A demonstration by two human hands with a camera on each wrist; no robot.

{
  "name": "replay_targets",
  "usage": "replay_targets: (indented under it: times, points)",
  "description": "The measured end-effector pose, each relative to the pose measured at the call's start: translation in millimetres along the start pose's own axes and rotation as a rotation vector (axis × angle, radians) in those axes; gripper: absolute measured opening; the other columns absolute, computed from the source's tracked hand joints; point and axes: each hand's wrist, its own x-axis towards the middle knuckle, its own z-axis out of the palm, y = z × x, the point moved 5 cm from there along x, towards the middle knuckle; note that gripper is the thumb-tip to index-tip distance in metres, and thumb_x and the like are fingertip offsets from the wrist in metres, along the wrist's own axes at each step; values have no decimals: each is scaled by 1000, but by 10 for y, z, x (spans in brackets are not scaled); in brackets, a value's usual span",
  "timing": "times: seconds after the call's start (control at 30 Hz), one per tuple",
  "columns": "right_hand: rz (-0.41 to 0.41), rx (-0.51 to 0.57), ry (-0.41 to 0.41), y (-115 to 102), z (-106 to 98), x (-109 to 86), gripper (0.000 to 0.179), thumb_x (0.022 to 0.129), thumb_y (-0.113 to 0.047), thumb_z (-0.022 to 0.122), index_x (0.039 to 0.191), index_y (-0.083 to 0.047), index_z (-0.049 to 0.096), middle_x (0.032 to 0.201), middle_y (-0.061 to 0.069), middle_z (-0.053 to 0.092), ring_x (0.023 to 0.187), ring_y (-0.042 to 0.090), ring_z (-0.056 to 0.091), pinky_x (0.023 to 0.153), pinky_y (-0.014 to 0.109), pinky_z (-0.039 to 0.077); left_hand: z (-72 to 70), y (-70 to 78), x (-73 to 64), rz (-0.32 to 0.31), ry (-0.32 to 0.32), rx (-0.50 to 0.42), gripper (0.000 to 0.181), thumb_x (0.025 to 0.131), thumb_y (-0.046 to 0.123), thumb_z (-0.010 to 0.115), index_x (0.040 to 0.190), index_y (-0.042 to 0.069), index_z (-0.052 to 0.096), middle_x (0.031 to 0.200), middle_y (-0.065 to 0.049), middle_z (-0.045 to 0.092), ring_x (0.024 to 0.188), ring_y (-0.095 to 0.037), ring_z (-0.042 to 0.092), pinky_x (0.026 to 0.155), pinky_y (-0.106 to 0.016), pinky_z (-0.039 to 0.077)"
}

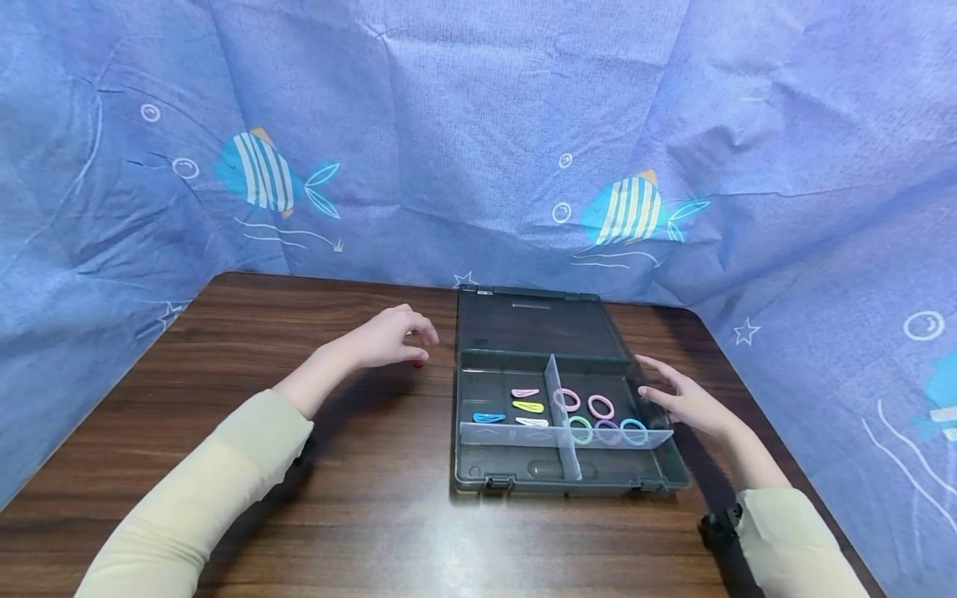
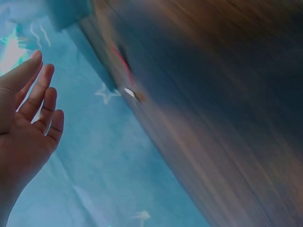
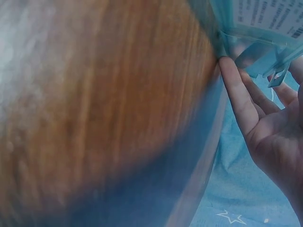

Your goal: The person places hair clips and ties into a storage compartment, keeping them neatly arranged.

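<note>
Above the table, my left hand (image 1: 392,336) hovers with loosely bent fingers, left of an open grey see-through divider box (image 1: 553,487); nothing shows in its grasp. Just beneath it lies a small red item (image 1: 418,362), partly hidden; in the left wrist view this red thing (image 2: 124,64) is blurred, beside a small white one (image 2: 130,92). My right hand (image 1: 684,403) touches the box's right side, fingers fairly straight. In the box's back left compartment sit snap hair clips, including a yellow clip (image 1: 528,407) and a blue clip (image 1: 489,418). Hair ties, among them a pink tie (image 1: 601,407), occupy the back right.
The box's lid (image 1: 534,324) lies folded back toward the fabric backdrop (image 1: 478,149). Upright clear dividers (image 1: 508,433) split the box into compartments. The brown wooden table (image 1: 359,515) extends to both sides and in front.
</note>
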Motion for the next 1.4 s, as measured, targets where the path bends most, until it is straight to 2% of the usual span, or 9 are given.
replay_targets:
  times: [0.2, 0.37, 0.47, 0.7, 0.9, 1.13, 1.4]
  points:
    - [3, 20, 0, 23, 9, 12, 63, 98, -31, 50, 151, -23, 19, 145, 27, 31, 124, 48, 40, 76, 49, 50, 27, -197, -38, -37, 15, 18, 20, 77, 11, 76, 96, 12, 69, 96, -4, 69, 96, -27, 55, 85, -43, 41]
    - [24, 18, 3, 36, 17, 9, 63, 98, -32, 51, 151, -24, 19, 145, 26, 32, 122, 44, 43, 70, 41, 49, 63, -274, -30, -51, 10, 9, 21, 77, 9, 76, 97, 10, 69, 98, -7, 69, 97, -27, 54, 86, -44, 41]
    - [37, 22, -1, 45, 19, -4, 64, 97, -33, 51, 151, -24, 18, 148, 25, 28, 123, 43, 42, 68, 39, 48, 107, -309, -16, -49, -10, 14, 23, 77, 8, 76, 99, 8, 69, 100, -7, 69, 99, -26, 53, 87, -45, 41]
    - [69, 61, -43, 51, 5, -32, 66, 97, -35, 51, 152, -28, 15, 150, 24, 22, 128, 46, 37, 79, 51, 48, 202, -409, 12, -72, -81, 17, 24, 80, 9, 74, 103, 10, 69, 108, -3, 67, 103, -26, 52, 89, -45, 41]
    - [78, 93, -58, 49, -1, -21, 67, 97, -35, 52, 151, -29, 14, 150, 23, 22, 128, 46, 36, 80, 52, 48, 224, -462, 29, -60, -110, 3, 22, 78, 7, 75, 99, 9, 69, 99, -3, 68, 102, -26, 55, 92, -45, 40]
    - [80, 90, -67, 44, -6, -19, 67, 97, -34, 52, 151, -28, 14, 150, 23, 21, 129, 48, 34, 81, 53, 48, 281, -551, 82, -49, -141, -6, 18, 76, 7, 76, 93, 10, 70, 90, 0, 68, 92, -20, 62, 89, -42, 45]
    - [80, 78, -70, 35, -4, -10, 66, 97, -33, 52, 151, -27, 15, 151, 23, 19, 129, 50, 33, 81, 55, 48, 348, -638, 90, -104, -168, -11, 11, 77, 9, 76, 86, 11, 70, 80, 3, 67, 82, -16, 61, 83, -38, 45]
